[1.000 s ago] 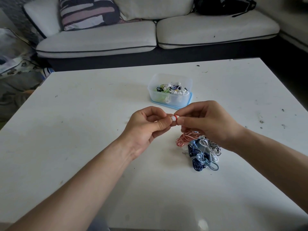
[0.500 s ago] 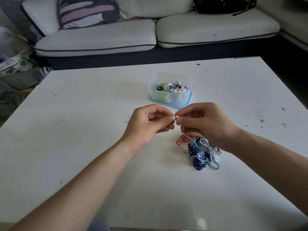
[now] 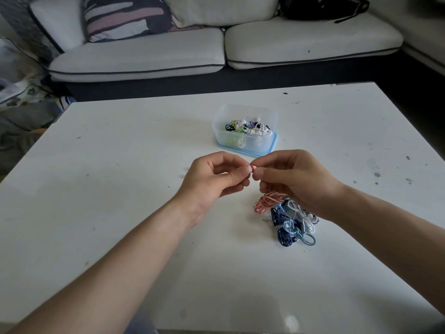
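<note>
Hands unmoved: left hand [image 3: 212,180] and right hand [image 3: 297,179], fingers curled, pinch red-banded bead [image 3: 250,168] between them.

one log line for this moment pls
left grip: pinches bead | right grip: pinches bead | pink cord: below right grip

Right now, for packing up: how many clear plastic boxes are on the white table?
1. The clear plastic box, holding coiled cords, stands on the white table beyond the left hand and right hand, which pinch a small white bead. None seems hidden.
</note>
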Available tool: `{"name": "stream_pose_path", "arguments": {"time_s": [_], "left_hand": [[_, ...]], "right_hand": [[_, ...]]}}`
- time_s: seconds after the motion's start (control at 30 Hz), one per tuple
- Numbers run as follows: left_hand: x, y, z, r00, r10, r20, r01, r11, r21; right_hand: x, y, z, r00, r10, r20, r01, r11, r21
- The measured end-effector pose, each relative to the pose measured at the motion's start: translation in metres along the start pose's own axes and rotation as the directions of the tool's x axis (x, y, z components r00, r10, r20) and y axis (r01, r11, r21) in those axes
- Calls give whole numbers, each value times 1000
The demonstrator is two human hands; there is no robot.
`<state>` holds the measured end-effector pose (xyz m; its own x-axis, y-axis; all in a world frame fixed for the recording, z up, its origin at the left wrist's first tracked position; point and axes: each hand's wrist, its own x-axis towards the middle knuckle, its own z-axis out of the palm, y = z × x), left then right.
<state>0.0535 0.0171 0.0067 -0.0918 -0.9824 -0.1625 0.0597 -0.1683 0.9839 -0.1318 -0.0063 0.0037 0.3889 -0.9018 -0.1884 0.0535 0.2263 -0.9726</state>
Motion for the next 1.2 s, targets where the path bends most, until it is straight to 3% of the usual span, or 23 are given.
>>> {"name": "stream_pose_path", "arguments": {"time_s": [0.23,0.5,0.67,0.93,1.07,1.2], "left_hand": [[-5,-13,16,993,-117,-9,115,988,-101],[-4,-27,26,963,-219,-159,219,976,-23],[-4,-24,27,980,-199,13,199,974,-105],[-6,-26,32,959,-244,144,267,949,-168],[-4,-26,30,972,-234,34,237,965,-110],[-1,-25,23,979,-159,-131,161,987,3]], "right_hand": [[1,3,-6,996,30,83,-28,999,-24],[8,5,-9,983,112,147,-161,909,384],[12,7,-11,969,83,232,-187,861,473],[10,7,-8,960,87,268,-211,850,482],[9,7,-7,957,94,275,-213,870,444],[10,9,-8,981,129,144,-180,880,439]]}}
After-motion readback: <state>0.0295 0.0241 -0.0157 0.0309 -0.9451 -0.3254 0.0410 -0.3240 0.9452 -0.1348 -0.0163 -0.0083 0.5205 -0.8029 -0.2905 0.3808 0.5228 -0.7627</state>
